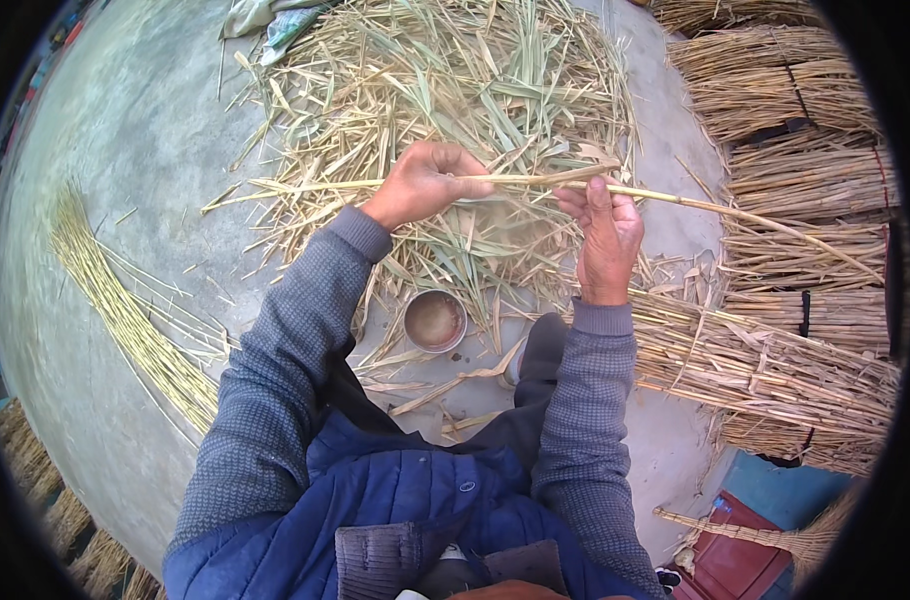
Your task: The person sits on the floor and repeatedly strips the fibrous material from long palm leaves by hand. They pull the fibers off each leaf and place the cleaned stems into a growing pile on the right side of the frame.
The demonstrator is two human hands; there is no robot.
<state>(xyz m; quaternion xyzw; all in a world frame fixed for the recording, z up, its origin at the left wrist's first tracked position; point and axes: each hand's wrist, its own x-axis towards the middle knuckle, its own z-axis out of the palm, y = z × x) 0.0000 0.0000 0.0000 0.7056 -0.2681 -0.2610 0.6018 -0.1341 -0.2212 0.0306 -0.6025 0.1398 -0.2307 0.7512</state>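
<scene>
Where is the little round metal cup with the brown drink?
In the head view, the small round metal cup stands on the grey concrete floor between the person's forearms, just below the pile of dry straw leaves.

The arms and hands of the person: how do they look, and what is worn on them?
Both hands, the left hand and the right hand, are bare, without gloves. Both arms wear grey knitted sleeves with ribbed cuffs, under a dark blue padded vest.

Pale yellow stalk (535,182), straw-coloured leaf heap (455,80), tan bundles (805,180), grey concrete floor (125,130), grey textured sleeves (275,370), dark blue quilted vest (395,510), small cup (435,321) brown inside, red-brown box (735,560)
</scene>
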